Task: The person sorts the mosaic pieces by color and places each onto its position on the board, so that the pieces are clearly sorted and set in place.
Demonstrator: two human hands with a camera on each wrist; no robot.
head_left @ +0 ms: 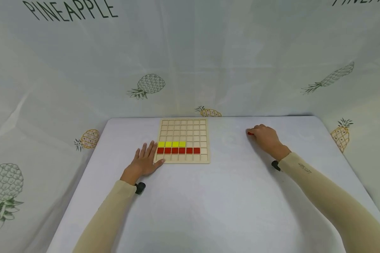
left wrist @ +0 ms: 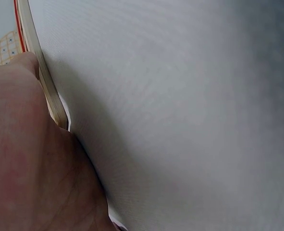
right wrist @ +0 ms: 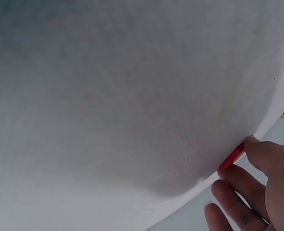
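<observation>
A pale wooden grid board (head_left: 196, 126) lies flat toward the back of the table. Several yellow square tiles (head_left: 168, 144) fill part of one row, and a longer row of red square tiles (head_left: 182, 150) sits just below. My left hand (head_left: 144, 164) rests with spread fingers at the board's lower left corner, its thumb over the edge. In the left wrist view that hand (left wrist: 17, 149) lies against the board's side (left wrist: 48, 82). Off to the right, my right hand (head_left: 266, 138) pinches a red tile (right wrist: 234, 156) between thumb and index finger.
The white table (head_left: 190, 203) reaches from the board to the near edge. Behind it hangs a pale curtain (head_left: 240, 63) printed with pineapples. Each wrist wears a small black camera, such as the one below the left hand (head_left: 140, 188).
</observation>
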